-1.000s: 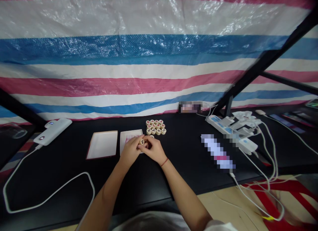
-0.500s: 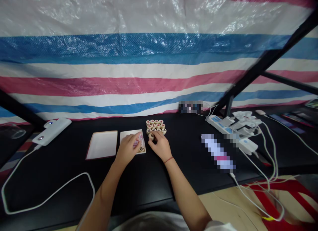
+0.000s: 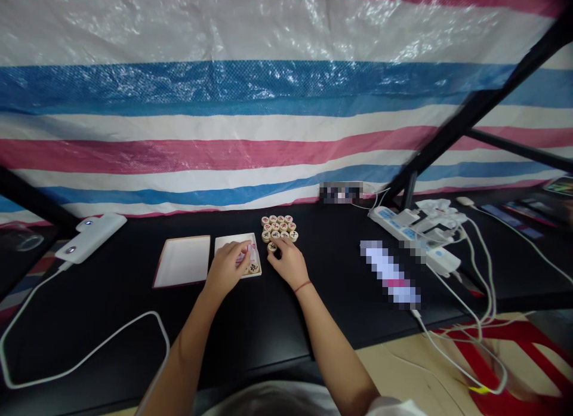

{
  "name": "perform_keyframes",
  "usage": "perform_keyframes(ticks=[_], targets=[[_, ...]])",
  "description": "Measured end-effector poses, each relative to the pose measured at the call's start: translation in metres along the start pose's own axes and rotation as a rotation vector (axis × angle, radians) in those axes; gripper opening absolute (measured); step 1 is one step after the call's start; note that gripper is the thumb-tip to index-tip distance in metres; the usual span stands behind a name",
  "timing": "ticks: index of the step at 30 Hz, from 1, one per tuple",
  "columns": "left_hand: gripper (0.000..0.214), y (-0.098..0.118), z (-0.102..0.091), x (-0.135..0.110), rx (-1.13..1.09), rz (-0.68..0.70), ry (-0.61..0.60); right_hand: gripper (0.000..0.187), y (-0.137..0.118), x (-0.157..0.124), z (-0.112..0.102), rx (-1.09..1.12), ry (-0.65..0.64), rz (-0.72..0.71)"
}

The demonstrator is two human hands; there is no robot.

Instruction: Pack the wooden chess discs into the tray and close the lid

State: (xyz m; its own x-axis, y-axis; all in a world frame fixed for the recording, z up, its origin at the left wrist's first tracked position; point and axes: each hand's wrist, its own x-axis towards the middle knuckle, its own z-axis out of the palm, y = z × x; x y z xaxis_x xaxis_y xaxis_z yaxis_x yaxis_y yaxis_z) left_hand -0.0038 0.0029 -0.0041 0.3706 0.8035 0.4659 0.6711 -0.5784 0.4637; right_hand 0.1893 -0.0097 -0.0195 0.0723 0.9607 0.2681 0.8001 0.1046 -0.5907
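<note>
My left hand (image 3: 227,268) rests over a white shallow tray (image 3: 231,242), its fingertips on a pink-and-white item (image 3: 247,256) inside. At least one round wooden xiangqi piece (image 3: 254,268) lies in that tray beside the fingers. My right hand (image 3: 286,262) is just right of the tray, with its fingertips pinching a xiangqi piece (image 3: 271,247) at the near edge of a tight cluster of such pieces (image 3: 278,228). The cluster stands on the black tabletop (image 3: 268,326), its pieces marked with red or black characters.
A second white tray (image 3: 181,262) with a dark red rim lies left of the hands, and a white power bank (image 3: 92,238) with a cable sits beyond it. To the right are a power strip (image 3: 394,223) with plugs, white cables and a pixelated object (image 3: 389,273). A striped tarp hangs behind.
My hands have parted from their joined grip over the tray. The left hand has stayed at the tray, a piece now lies there, and the right hand has moved right to the cluster.
</note>
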Motion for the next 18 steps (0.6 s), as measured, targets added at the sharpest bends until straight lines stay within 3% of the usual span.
perform_keyframes(ticks=[12, 18], targets=[[0.023, -0.0015, -0.0026, 0.0007, 0.012, -0.038, -0.053, 0.012, 0.0013, 0.0008, -0.0011, -0.025, -0.01, 0.041], [0.023, -0.0039, -0.0033, 0.0015, 0.003, -0.028, -0.044, 0.012, -0.0009, 0.0006, -0.0018, -0.026, -0.011, 0.049]])
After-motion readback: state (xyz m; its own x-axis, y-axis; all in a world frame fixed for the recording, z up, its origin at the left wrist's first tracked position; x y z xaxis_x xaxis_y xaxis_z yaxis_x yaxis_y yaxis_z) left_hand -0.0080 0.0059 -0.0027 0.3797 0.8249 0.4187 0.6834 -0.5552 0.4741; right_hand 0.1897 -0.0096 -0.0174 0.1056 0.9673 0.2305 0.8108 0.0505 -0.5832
